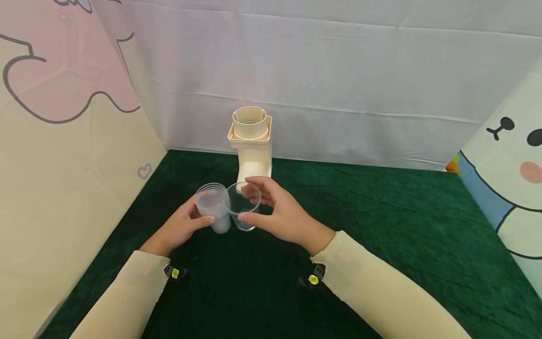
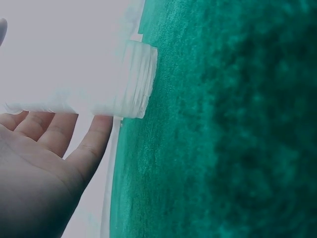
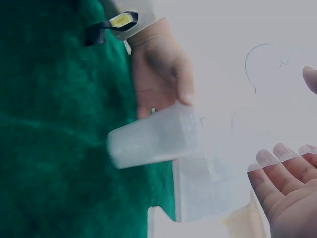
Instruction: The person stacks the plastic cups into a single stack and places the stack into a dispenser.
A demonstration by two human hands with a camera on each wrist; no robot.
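Observation:
My left hand (image 1: 179,227) grips a nested stack of clear plastic cups (image 1: 218,213), thumb on the near side, mouths up and slightly tilted. The same stack (image 3: 153,139) shows frosted and sideways in the right wrist view, and its ribbed, layered rims (image 2: 136,82) appear in the left wrist view. Between thumb and fingers, my right hand (image 1: 281,214) holds a single clear plastic cup (image 1: 244,203), also mouth up. Its rim is right beside the stack's rims in the head view; whether they touch I cannot tell. In the right wrist view this cup is mostly washed out.
Just behind the cups stands a cream plastic fixture (image 1: 254,157) with a round open tube (image 1: 250,123) on top. Dark green cloth (image 1: 381,226) covers the table. A white curtain (image 1: 338,80) hangs behind; printed cloths (image 1: 80,155) border both sides.

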